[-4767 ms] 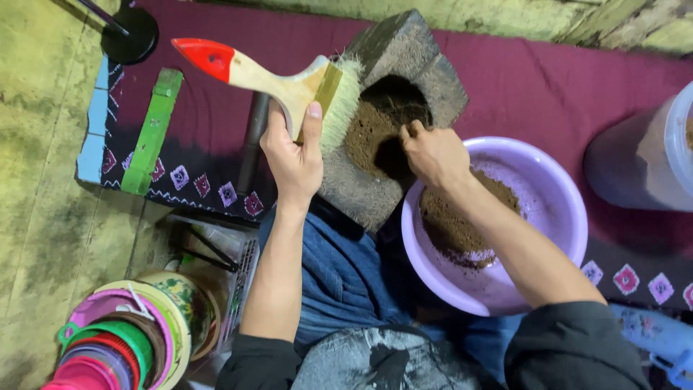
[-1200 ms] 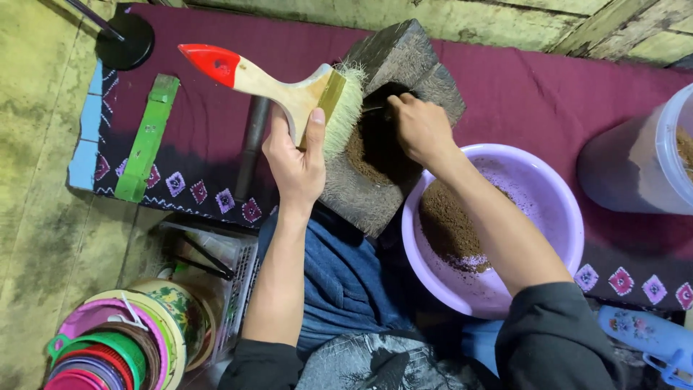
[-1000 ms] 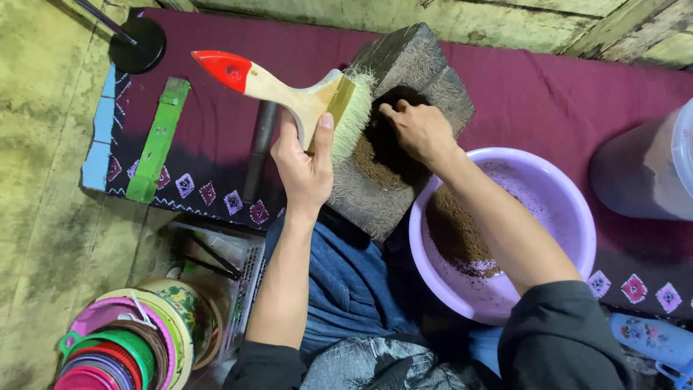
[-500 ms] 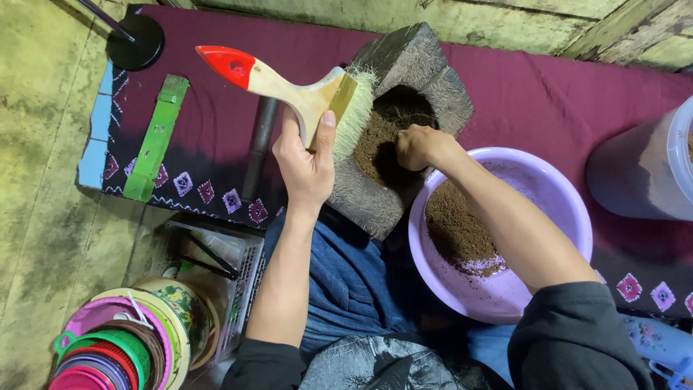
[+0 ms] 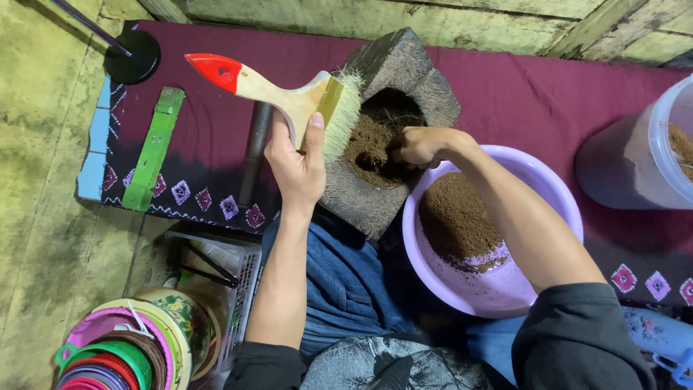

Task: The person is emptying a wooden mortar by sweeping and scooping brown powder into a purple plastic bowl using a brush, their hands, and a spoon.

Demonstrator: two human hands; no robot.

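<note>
The left hand [image 5: 297, 167] has its fingers clamped on the wooden brush [image 5: 289, 97] beside the stone mortar [image 5: 404, 79], while the right hand [image 5: 422, 146], fingers curled together, digs in the brown powder [image 5: 368, 148] inside it, next to the purple basin [image 5: 548, 195].

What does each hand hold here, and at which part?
The left hand grips the red-tipped wooden brush where handle meets bristle head. The right hand reaches into brown powder; any hold is unclear.
</note>
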